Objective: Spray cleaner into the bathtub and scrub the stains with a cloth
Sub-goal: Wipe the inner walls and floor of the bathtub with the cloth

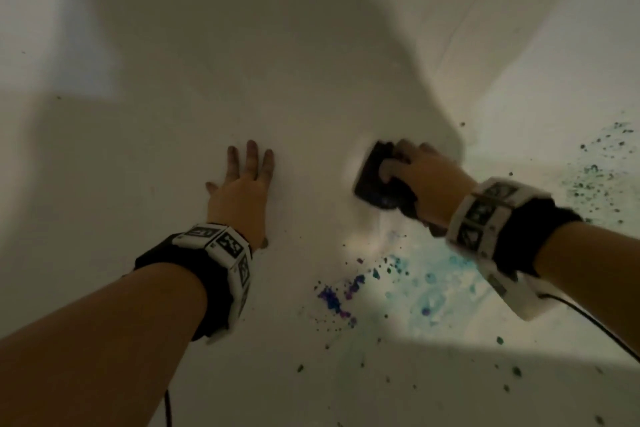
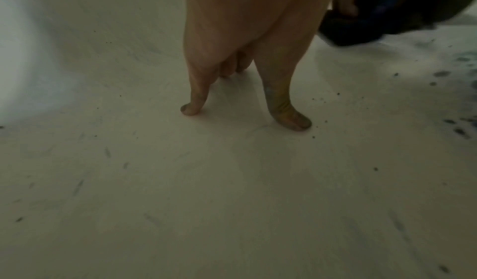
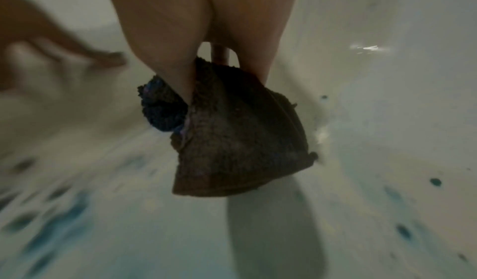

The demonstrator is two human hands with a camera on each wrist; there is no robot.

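I look down into a white bathtub (image 1: pixel 284 55). My right hand (image 1: pixel 412 170) grips a dark folded cloth (image 1: pixel 375 180) and holds it against the tub floor; in the right wrist view the cloth (image 3: pixel 240 144) shows blue and purple smudges, with my thumb and fingers curled round it. Teal and purple stains (image 1: pixel 398 284) are smeared on the floor just behind that hand. My left hand (image 1: pixel 242 180) lies flat on the tub floor with fingers spread, holding nothing; its fingertips (image 2: pixel 191 108) press the white surface. No spray bottle is in view.
Dark green speckles (image 1: pixel 602 163) dot the tub's right wall and floor. The tub wall (image 1: pixel 485 28) rises at the upper right. A black cable (image 1: pixel 595 326) trails from the right wrist band. Small dark specks (image 2: pixel 320 99) lie beside my left thumb.
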